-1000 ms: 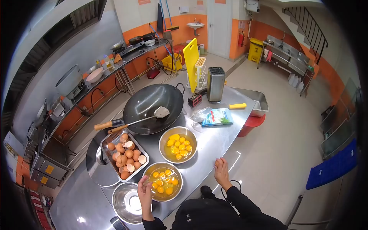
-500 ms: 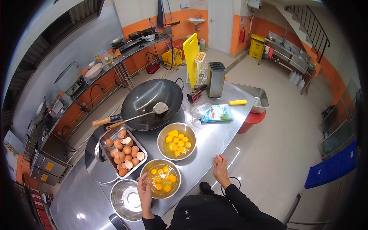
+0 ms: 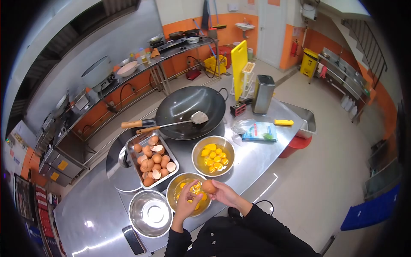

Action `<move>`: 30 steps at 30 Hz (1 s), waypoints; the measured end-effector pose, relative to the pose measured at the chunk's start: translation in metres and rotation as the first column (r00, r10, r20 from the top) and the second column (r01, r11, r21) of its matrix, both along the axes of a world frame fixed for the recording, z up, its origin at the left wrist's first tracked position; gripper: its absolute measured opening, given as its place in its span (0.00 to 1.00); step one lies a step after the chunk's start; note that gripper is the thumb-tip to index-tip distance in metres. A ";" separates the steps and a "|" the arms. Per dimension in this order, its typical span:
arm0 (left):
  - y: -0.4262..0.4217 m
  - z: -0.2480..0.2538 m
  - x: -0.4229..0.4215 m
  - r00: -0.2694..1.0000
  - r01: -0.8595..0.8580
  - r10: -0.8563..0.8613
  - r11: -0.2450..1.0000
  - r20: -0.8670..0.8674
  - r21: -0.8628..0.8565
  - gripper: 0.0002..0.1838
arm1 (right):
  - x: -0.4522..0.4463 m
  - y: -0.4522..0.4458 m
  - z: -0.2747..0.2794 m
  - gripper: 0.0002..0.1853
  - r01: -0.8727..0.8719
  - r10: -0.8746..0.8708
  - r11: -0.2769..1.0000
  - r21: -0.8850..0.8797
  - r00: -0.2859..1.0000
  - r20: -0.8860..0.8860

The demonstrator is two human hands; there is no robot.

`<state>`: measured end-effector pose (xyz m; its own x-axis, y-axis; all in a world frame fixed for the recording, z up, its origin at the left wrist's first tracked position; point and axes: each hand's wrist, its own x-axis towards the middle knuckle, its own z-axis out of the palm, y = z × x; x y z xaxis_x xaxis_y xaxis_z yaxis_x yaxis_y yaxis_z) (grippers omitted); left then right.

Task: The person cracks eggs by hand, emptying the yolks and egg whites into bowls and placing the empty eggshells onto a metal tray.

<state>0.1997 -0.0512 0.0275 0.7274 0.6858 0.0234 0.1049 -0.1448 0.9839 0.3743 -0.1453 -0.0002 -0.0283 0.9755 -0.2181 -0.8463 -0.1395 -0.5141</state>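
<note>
A brown egg (image 3: 208, 186) is held in the fingers of my right hand (image 3: 224, 195), over the right side of a steel bowl of cracked eggs (image 3: 170, 190). My left hand (image 3: 186, 203) hovers over the same bowl, fingers apart and holding nothing, just left of the egg. Several yolks show in that bowl, partly hidden by my hands. Behind it stands a second steel bowl (image 3: 231, 147) with several yolks in clear white. To the left, an empty steel bowl (image 3: 139, 220) sits beside a metal tray (image 3: 170, 150) heaped with brown eggshells.
A large black wok (image 3: 184, 107) with a spatula (image 3: 199, 118) lies behind the bowls. Right of it are a blue packet (image 3: 261, 132), a yellow-handled knife (image 3: 284, 122) and a steel knife block (image 3: 263, 94). A phone (image 3: 133, 240) lies near the table's front edge.
My right hand has brought the egg leftward from beyond the table edge to above the near bowl. My left hand has moved further over that bowl. The view has shifted.
</note>
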 end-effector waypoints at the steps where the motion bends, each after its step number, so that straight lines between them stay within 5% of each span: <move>1: 0.001 0.000 0.000 1.000 -0.007 0.007 1.000 -0.005 -0.005 0.28 | -0.004 0.005 0.001 0.19 -0.055 0.054 0.998 0.018 0.997 0.054; 5: 0.011 -0.010 -0.009 0.998 -0.019 0.018 1.000 0.067 0.011 0.26 | -0.016 0.019 0.015 0.20 -0.194 0.183 0.981 0.004 0.931 0.315; 8: 0.013 -0.009 -0.022 0.992 0.006 0.034 0.947 0.118 -0.322 0.25 | -0.014 0.026 0.022 0.25 -0.253 0.228 0.966 -0.043 0.771 0.595; 10: 0.012 -0.006 -0.030 0.996 -0.040 0.063 0.952 0.069 -0.305 0.25 | -0.016 0.029 0.024 0.26 -0.228 0.181 0.973 -0.032 0.674 0.716; 19: 0.009 -0.004 -0.040 0.985 -0.168 0.160 0.965 -0.056 -0.202 0.28 | -0.017 0.046 -0.003 0.27 -0.288 0.163 0.956 0.053 0.673 0.722; 30: 0.007 -0.016 -0.040 0.968 -0.177 0.169 0.984 -0.183 -0.026 0.27 | -0.024 0.047 0.003 0.23 -0.240 0.083 0.970 0.030 0.447 0.891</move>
